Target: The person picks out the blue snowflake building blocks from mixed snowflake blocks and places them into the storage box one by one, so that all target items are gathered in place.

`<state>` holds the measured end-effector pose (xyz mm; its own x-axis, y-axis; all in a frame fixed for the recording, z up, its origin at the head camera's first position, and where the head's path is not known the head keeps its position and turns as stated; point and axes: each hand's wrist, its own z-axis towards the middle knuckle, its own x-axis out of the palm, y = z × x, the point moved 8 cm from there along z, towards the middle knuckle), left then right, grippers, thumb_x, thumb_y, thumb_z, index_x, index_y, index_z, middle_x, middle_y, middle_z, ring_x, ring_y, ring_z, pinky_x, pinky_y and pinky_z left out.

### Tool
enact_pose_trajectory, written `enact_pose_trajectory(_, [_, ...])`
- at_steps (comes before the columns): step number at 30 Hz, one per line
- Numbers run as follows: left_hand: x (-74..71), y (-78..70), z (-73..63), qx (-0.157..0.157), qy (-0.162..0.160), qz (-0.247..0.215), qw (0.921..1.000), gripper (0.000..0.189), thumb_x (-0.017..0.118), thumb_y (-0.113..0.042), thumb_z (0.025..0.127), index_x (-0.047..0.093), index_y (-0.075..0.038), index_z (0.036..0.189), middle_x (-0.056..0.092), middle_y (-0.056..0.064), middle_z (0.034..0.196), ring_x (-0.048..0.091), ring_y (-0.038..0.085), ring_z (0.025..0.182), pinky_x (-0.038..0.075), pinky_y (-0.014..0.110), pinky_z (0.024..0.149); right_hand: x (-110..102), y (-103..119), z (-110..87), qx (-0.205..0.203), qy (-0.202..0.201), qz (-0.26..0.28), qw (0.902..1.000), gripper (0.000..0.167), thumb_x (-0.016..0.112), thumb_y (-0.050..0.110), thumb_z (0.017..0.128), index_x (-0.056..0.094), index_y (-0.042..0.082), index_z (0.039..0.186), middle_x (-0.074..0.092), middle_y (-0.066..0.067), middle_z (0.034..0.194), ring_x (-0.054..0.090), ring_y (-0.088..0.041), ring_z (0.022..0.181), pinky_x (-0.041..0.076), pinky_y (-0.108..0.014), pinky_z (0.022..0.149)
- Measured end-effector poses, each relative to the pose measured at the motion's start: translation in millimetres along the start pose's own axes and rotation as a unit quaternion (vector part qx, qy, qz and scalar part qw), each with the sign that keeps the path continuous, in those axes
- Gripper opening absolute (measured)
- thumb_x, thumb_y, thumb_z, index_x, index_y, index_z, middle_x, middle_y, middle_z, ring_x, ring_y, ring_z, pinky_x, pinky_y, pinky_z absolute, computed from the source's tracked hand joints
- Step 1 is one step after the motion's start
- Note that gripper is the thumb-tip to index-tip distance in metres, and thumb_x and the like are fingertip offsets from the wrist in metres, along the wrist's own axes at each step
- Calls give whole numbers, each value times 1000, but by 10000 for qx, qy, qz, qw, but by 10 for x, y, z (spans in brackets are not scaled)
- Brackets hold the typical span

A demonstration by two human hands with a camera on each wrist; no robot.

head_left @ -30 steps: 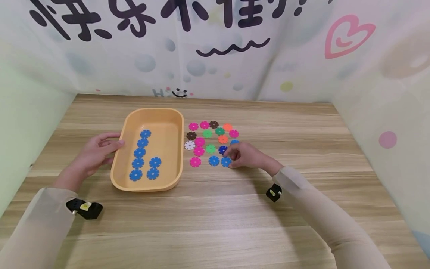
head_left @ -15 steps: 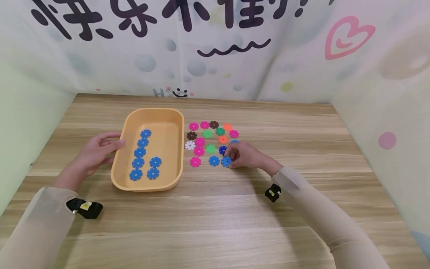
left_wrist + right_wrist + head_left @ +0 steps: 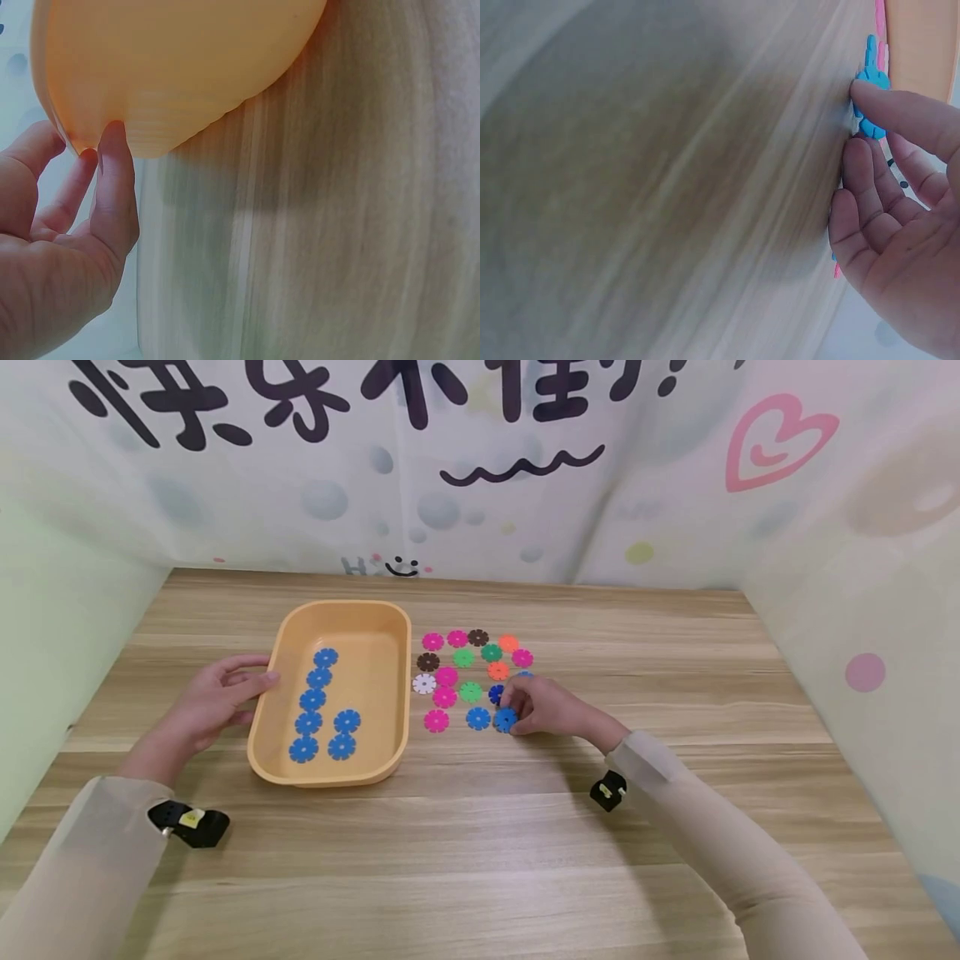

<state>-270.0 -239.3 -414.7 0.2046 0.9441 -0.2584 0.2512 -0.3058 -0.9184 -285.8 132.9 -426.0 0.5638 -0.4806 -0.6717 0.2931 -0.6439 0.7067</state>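
Observation:
My left hand [image 3: 202,702] holds the left rim of an orange-yellow plastic tray [image 3: 403,710], thumb over the edge and fingers along the outer wall. In the left wrist view, fingertips of the left hand [image 3: 67,232] touch the tray's wall [image 3: 187,67]. Inside the tray lie several blue snowflake discs [image 3: 312,700] in two rows. My right hand [image 3: 551,706] pinches a blue snowflake disc [image 3: 505,720] at the near right of the loose pieces. The right wrist view has this blue disc [image 3: 872,124] tilted up slightly beside the thumb of the right hand [image 3: 900,217].
Loose snowflake discs lie right of the tray: pink [image 3: 437,721], green [image 3: 470,692], orange [image 3: 498,671], brown [image 3: 428,662], white [image 3: 423,684], dark blue [image 3: 495,695] and another blue one [image 3: 477,719]. A printed cloth [image 3: 480,527] hangs behind the wooden table [image 3: 480,868].
The blue disc at my right fingertips has tilted up slightly from the table. My left hand and the tray stay in place.

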Motion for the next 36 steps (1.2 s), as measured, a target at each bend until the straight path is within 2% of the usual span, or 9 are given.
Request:
enact_pose_trajectory(7, [8,-18,4,-37,-2,88,10000,64,58,-33,90,30,0,137,58,-19,88,61,3,78,54,26,66,-38,16,-4,-172,-48,70,9998,26,73,-3,74,58,3,94,58,-8,84,55,-19,78,51,-27,71])
enact_pose_trajectory(16, [-1,-17,7,-71,-6,37,10000,54,59,-34,89,37,-7,131,59,-19,88,62,3,78,54,26,64,-70,56,-4,-242,-72,171,9995,12,63,-6,83,65,1,92,61,-8,85,55,-18,79,50,-26,72])
enact_pose_trajectory(24, [12,-24,3,-64,1,134,9999,66,57,-34,90,28,1,137,58,-19,87,61,3,78,54,27,65,-82,81,8,-288,-99,229,9993,13,59,-4,86,68,3,93,62,-4,84,54,-17,76,49,-25,67])
enact_pose_trajectory(28, [8,-20,-1,-70,-7,141,9999,66,57,-34,90,28,1,138,58,-19,87,61,3,77,54,27,65,-107,153,28,-480,-156,233,9985,14,60,-4,85,69,3,94,63,-3,85,53,-17,75,48,-26,67])
enact_pose_trajectory(31, [1,-15,-6,-64,-11,78,9999,57,58,-33,90,36,-3,132,59,-18,87,62,4,77,54,27,64,-123,224,56,-613,-163,280,9976,13,60,-4,85,69,1,94,63,-3,85,54,-17,75,48,-26,67])
enact_pose_trajectory(36, [3,-21,-7,-19,24,-64,10000,31,59,-31,90,45,-21,115,60,-18,87,62,4,77,54,26,63,-160,403,129,-792,-148,302,9963,11,60,-4,85,68,0,92,64,-4,82,55,-17,74,50,-26,67])
